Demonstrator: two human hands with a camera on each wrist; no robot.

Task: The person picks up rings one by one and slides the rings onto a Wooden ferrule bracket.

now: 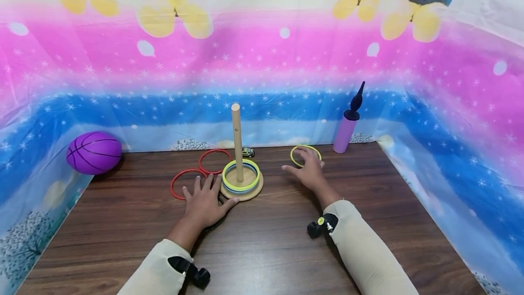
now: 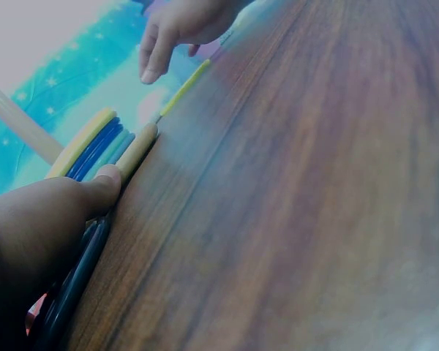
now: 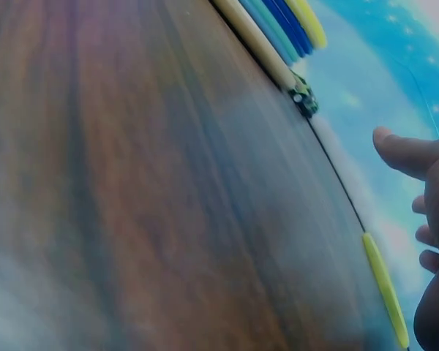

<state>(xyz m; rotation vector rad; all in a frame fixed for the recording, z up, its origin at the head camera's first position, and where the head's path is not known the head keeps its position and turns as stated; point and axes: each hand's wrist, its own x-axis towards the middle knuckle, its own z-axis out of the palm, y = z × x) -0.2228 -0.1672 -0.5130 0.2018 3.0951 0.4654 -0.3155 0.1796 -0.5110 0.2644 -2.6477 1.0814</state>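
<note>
Head view. Left hand (image 1: 204,206), fingers spread, lower centre, over a dark ring (image 1: 215,226) beside the wooden peg stand (image 1: 238,142); right hand (image 1: 309,172), thumb and fingers apart, over the yellow ring (image 1: 291,156), right of centre on the worktop (image 1: 270,249).

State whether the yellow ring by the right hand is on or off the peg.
Off: the yellow ring lies flat on the table, apart from the peg.

Bright, fairly even light filled the head view, with pale glare on the near middle of the surface (image 1: 262,254) and a soft shadow beneath the purple ball (image 1: 94,153). Both wrist views were hazy and bluish, the surface's grain smeared; the left hand (image 2: 40,230) looked dark toward the lower-left corner.
</note>
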